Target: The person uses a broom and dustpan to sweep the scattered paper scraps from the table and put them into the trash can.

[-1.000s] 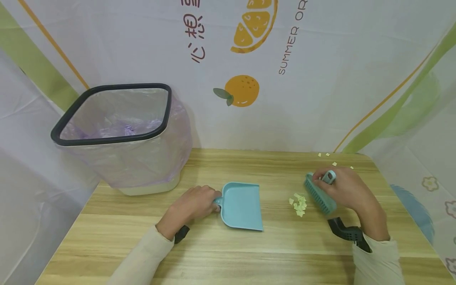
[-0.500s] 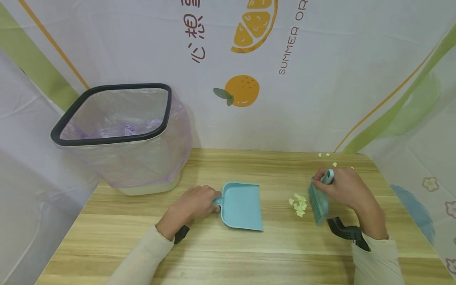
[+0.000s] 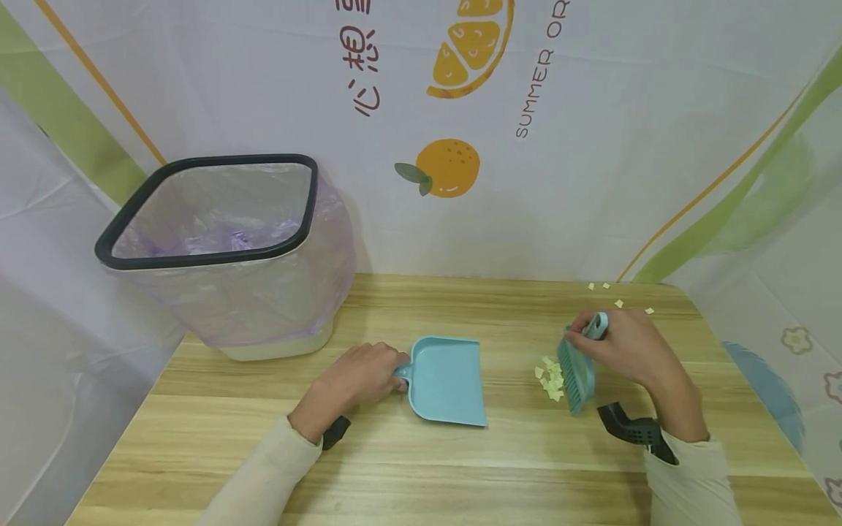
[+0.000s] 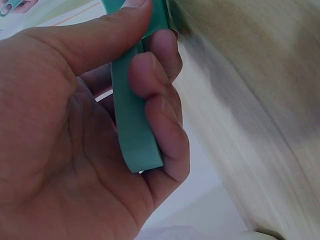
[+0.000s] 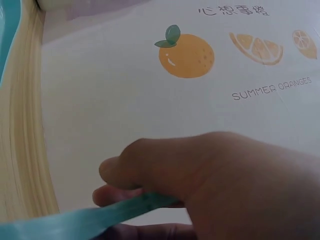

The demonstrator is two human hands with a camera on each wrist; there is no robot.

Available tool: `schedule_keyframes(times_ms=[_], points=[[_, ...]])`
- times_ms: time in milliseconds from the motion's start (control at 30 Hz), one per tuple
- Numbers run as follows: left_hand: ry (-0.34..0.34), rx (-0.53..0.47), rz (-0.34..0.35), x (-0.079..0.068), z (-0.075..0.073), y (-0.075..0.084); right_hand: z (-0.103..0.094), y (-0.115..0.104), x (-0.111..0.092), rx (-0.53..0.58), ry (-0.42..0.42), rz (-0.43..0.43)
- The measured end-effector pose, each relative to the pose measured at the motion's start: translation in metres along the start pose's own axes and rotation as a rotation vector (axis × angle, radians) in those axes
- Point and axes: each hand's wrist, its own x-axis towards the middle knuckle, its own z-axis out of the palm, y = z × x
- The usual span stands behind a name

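Note:
A blue dustpan (image 3: 446,380) lies on the wooden table with its wide edge facing right. My left hand (image 3: 368,374) grips its handle, and in the left wrist view the fingers curl round that handle (image 4: 134,115). My right hand (image 3: 628,347) holds a blue-green brush (image 3: 577,372) by its handle, bristles pointing left and down. Right at the bristles lies a small heap of pale yellow paper scraps (image 3: 551,380), between brush and dustpan. In the right wrist view the thumb and fingers pinch the brush handle (image 5: 125,209).
A bin (image 3: 276,299) with a black rim and a purple-tinted liner stands at the back left of the table (image 3: 460,475). Several loose paper scraps (image 3: 618,303) lie near the back right edge. A white printed cloth (image 3: 559,212) hangs behind the table.
The brush first turned more upright and swung toward me, then moved left against the paper heap, nudging some scraps. My left hand and the dustpan have stayed in place.

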Motion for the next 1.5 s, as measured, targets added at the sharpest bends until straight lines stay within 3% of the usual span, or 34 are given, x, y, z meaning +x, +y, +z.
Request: schedule_keyframes(times_ms=[967,1500], points=[[0.015,0.014,0.017,-0.001,-0.002,-0.001,0.012,-0.021,0.009,0.059,0.02,-0.052],[-0.004,0.028,-0.014,0.0,0.001,0.0,0.02,-0.029,0.012,0.068,0.001,-0.04]])
